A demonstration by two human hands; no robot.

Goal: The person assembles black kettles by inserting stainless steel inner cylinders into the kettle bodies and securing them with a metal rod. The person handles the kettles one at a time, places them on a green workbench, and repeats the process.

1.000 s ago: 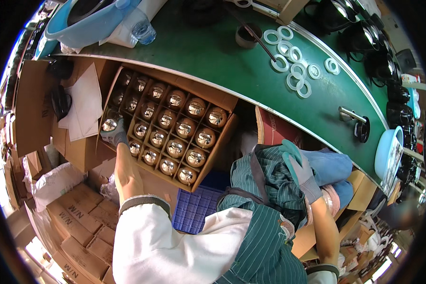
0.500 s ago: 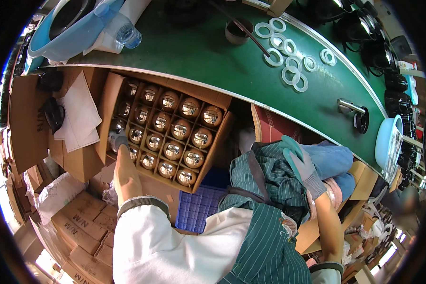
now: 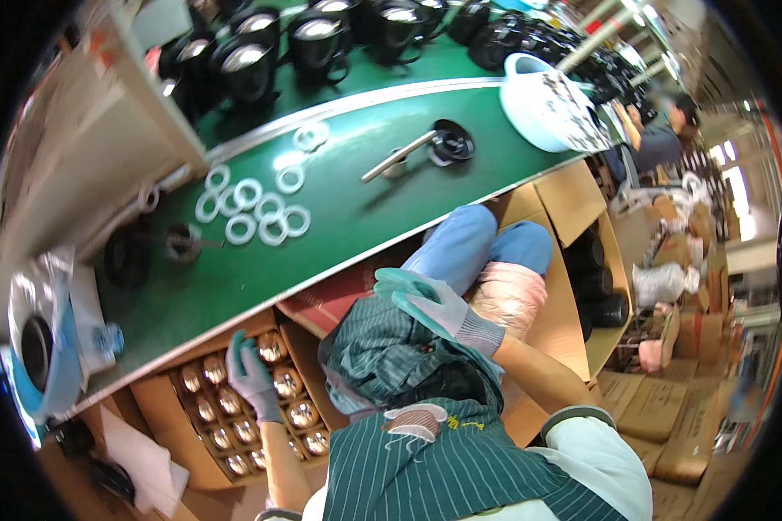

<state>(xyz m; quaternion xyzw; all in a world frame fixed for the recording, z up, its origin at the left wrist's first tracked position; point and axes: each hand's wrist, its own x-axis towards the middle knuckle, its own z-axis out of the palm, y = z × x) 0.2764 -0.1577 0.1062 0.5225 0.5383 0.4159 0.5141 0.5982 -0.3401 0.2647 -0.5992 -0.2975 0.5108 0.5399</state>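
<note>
My left hand (image 3: pixel 250 373), in a grey glove with teal fingertips, hovers over a divided cardboard box (image 3: pixel 169 430) at the lower left, fingers extended with nothing visible in them. Shiny round metallic pieces (image 3: pixel 228 401) sit in its cells, and the hand covers some of them. My right hand (image 3: pixel 430 304), gloved alike, rests with its fingers stretched out above my lap, beside the striped green apron (image 3: pixel 374 347).
White rings (image 3: pixel 271 207) lie grouped on the green workbench (image 3: pixel 330 234). To their right is a black round part with a metal rod (image 3: pixel 400 156). A pale blue basin (image 3: pixel 530 104) stands farther right; black pots (image 3: pixel 321 39) line the back. A co-worker (image 3: pixel 660 139) sits at the far right.
The view has swung to the right. My left hand has come from the box's left side to over its right part, nearer the bench. My right hand remains above my lap.
</note>
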